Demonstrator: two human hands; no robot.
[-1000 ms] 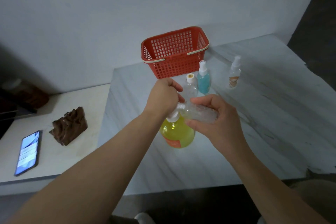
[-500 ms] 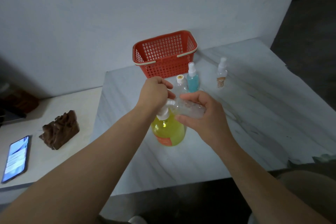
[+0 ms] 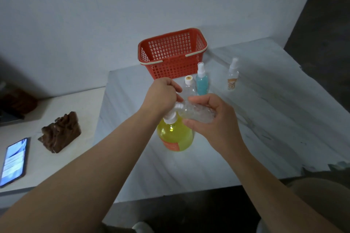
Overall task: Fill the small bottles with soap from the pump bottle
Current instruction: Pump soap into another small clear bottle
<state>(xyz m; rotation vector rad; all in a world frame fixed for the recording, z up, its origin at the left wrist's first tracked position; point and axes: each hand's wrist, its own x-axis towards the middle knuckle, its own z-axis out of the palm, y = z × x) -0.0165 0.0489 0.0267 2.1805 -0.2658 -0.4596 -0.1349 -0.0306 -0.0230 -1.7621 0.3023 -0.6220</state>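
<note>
A small clear plastic bottle [image 3: 198, 113] is held on its side in the right hand [image 3: 215, 121]. The fingers [image 3: 191, 124] are curled round its body from below and the thumb is laid along the top. Its base end is covered by the palm, and any contents cannot be made out through the crinkled wall. Its neck is turned toward the white pump head [image 3: 170, 118] of a round, translucent yellow pump bottle [image 3: 176, 136] with an orange label, which is stood on the pale marbled desk [image 3: 265, 119] directly beneath both sets of fingers. The left hand [image 3: 161, 98] is closed over the pump head with its fingers [image 3: 175, 87] curled down round it. The spout is therefore largely hidden, and it cannot be told whether spout and neck touch. Just beyond the fingers, a clear bottle with a white cap [image 3: 189, 86] and a teal spray bottle [image 3: 202, 81] are stood side by side, their lower parts masked by the hands. Farther right of the right fingers, well apart, a clear spray bottle with a brown label [image 3: 232, 75] is seen. Behind these, a red plastic lattice basket [image 3: 170, 56] is set by the wall. Far left of the left fingers, on a lower white surface [image 3: 47, 164], a lit smartphone [image 3: 13, 161] and a dark brown carved lump [image 3: 60, 132] are seen.
</note>
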